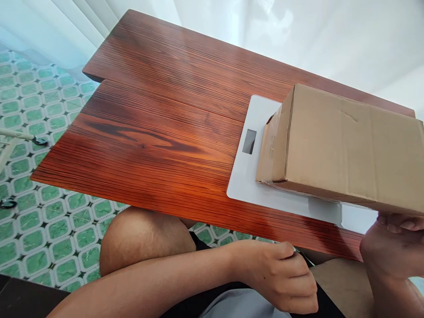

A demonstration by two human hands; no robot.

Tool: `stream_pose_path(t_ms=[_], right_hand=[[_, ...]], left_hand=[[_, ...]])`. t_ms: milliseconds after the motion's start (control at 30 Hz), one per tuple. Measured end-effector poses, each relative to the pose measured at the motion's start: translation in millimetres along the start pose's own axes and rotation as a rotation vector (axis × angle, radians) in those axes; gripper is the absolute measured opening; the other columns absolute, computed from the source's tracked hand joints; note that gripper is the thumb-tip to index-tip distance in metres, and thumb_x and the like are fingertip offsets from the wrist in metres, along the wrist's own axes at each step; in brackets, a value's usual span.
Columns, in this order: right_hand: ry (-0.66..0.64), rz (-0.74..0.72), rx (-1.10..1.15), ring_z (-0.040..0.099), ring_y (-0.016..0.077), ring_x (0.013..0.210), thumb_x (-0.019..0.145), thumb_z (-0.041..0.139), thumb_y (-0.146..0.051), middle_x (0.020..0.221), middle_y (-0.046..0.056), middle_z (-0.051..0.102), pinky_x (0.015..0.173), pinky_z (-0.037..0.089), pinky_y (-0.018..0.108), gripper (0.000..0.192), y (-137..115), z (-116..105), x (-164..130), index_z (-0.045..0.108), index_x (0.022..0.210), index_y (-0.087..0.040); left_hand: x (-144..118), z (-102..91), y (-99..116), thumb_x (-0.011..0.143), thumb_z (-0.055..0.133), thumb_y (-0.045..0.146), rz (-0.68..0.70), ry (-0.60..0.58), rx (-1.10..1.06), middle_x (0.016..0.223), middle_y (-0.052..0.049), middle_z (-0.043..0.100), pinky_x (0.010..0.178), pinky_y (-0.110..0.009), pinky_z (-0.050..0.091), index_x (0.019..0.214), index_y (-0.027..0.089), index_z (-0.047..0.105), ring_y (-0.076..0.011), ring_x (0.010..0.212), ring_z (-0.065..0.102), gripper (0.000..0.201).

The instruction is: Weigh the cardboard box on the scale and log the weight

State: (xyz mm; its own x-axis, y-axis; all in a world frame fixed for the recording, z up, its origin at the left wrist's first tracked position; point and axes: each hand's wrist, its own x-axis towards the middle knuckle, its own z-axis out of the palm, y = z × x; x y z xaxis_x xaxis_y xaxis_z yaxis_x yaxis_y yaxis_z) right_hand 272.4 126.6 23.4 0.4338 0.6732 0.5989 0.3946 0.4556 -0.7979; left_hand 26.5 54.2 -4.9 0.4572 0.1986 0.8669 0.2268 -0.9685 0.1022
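A brown cardboard box fills the right side of the frame, its near left end resting on a flat white scale whose small dark display window sits just left of the box. The scale lies on the reddish wood-grain counter, close to its near edge. At the lower right, the right hand reaches up under the near bottom edge of the box, fingertips curled against its underside, so the box is propped or held there; how firm the grip is cannot be told. The left hand sits low in the bottom centre of the frame, below the counter edge and over the lap, fingers loosely curled inward; something thin seems pinched at its fingertips, too small to make out. A bare knee shows at the lower left, above a green and white patterned tile floor.
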Motion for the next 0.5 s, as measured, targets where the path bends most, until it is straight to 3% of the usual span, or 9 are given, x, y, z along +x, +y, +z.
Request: stream_pose_path(t_ms=[200, 500], right_hand=[[-0.002, 0.024, 0.006, 0.019, 0.0109, 0.035, 0.075, 0.052, -0.049, 0.045, -0.003, 0.027, 0.028, 0.011, 0.025, 0.041, -6.8, 3.6, 0.5, 0.035, 0.047, -0.024], [-0.073, -0.028, 0.010, 0.024, 0.0112, 0.039, 0.083, 0.054, -0.056, 0.047, -0.004, 0.029, 0.032, 0.016, 0.026, 0.050, -3.2, -2.1, -2.7, 0.034, 0.053, -0.023]], left_hand=[[-0.9, 1.6, 1.1, 0.082, 0.068, 0.028, 0.016, -0.018, -0.008, 0.075, -0.001, 0.046, 0.059, -0.026, 0.037, 0.072, 0.018, 0.063, -0.0112, 0.063, 0.045, 0.015], [-0.6, -2.6, 1.3, 0.086, 0.064, 0.024, 0.032, -0.096, 0.001, 0.078, 0.000, 0.043, 0.062, -0.026, 0.038, 0.076, 0.017, 0.057, -0.0116, 0.067, 0.046, 0.014]])
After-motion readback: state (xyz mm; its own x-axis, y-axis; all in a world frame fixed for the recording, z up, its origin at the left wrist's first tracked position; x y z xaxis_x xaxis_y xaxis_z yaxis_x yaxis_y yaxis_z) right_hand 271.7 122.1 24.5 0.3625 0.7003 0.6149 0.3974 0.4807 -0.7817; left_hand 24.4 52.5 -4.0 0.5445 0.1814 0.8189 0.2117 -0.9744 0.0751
